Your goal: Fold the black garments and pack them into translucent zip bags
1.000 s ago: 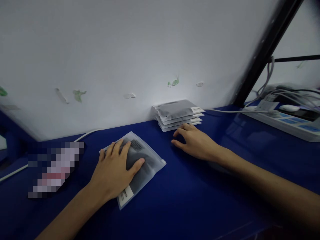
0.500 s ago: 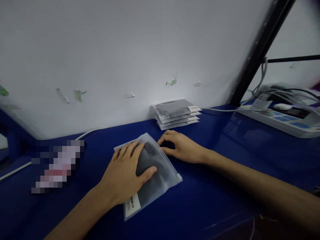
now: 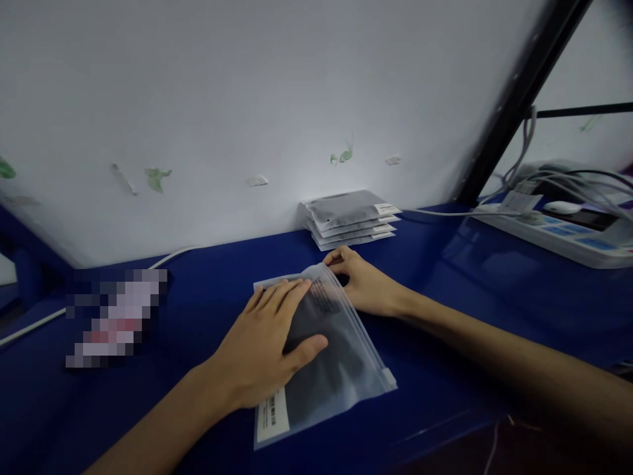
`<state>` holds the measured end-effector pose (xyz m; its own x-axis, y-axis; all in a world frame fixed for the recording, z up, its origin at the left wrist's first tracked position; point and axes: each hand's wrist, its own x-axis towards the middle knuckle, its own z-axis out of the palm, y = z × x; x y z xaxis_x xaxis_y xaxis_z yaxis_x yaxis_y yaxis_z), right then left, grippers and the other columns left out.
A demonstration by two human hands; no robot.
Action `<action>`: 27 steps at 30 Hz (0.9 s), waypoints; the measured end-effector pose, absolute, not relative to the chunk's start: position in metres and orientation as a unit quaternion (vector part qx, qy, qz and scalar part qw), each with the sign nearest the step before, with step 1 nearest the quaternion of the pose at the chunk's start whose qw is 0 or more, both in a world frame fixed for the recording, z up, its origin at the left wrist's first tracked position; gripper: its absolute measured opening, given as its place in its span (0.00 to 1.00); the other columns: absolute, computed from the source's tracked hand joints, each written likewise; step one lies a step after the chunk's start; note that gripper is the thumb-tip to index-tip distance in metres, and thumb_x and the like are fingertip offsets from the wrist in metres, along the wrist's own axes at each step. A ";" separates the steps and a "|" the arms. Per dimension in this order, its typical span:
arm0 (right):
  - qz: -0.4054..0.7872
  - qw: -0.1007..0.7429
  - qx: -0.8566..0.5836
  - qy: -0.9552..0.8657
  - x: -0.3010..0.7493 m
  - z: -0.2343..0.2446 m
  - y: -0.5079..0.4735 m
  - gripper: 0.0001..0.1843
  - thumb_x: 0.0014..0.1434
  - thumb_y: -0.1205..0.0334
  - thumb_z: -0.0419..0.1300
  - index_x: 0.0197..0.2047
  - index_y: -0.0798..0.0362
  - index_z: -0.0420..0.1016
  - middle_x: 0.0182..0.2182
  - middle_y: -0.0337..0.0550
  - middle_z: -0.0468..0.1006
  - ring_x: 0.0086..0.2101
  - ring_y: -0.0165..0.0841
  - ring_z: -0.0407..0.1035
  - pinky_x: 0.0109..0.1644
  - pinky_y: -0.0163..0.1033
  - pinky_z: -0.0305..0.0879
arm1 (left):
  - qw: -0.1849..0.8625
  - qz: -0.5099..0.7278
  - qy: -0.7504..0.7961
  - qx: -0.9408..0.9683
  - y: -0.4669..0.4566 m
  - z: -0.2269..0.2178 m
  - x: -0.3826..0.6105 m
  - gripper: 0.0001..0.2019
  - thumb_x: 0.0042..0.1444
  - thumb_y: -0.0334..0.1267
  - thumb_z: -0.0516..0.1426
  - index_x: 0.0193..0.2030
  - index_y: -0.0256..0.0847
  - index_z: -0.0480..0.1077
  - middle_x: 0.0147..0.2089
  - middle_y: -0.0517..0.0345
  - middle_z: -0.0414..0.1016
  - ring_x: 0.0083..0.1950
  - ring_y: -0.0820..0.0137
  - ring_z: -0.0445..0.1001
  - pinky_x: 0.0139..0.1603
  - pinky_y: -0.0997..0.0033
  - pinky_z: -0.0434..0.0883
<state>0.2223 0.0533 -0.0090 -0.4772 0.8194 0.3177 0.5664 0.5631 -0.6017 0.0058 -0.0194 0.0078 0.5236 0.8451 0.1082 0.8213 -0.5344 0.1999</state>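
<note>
head view | left hand point(image 3: 267, 343) flat, fingers spread, pressing frosted plastic zip pouch with dark contents point(image 3: 341, 369) onto blue surface point(image 3: 445, 316) | right hand point(image 3: 363, 284) pinching pouch's far corner | step: likely sealing zip; next needs steady slide along it

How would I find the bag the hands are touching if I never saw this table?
Look at the blue table below the white wall. Near its front lies a frosted zip bag with something dark inside, the left hand flat on it and the right hand at its far corner. Unlike the stack of bags against the wall, it lies alone.
</note>
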 end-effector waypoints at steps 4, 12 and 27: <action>0.228 0.280 -0.419 -0.833 0.220 -0.009 0.050 0.08 0.53 0.55 0.67 0.30 0.51 0.81 0.46 0.49 0.69 0.54 0.43 0.62 0.60 0.50 0.62 | 0.054 0.101 0.491 0.864 -0.019 0.006 0.007 0.34 0.65 0.58 0.44 0.72 0.41 0.49 0.72 0.46 0.56 0.71 0.52 0.54 0.69 0.41 0.54; 0.136 0.306 -0.535 -0.776 0.241 -0.005 0.068 0.09 0.54 0.56 0.64 0.28 0.51 0.81 0.49 0.51 0.70 0.51 0.43 0.66 0.56 0.48 0.65 | 0.021 0.073 0.534 0.842 -0.017 0.003 0.006 0.37 0.65 0.61 0.40 0.73 0.37 0.45 0.73 0.41 0.50 0.73 0.48 0.49 0.68 0.37 0.52; -0.072 0.251 -0.580 -0.771 0.267 -0.001 0.078 0.13 0.61 0.58 0.57 0.44 0.53 0.77 0.42 0.52 0.75 0.44 0.44 0.69 0.47 0.47 0.65 | 0.048 0.029 0.448 0.892 -0.014 0.012 -0.017 0.30 0.59 0.28 0.44 0.69 0.46 0.57 0.72 0.60 0.57 0.71 0.65 0.57 0.70 0.56 0.57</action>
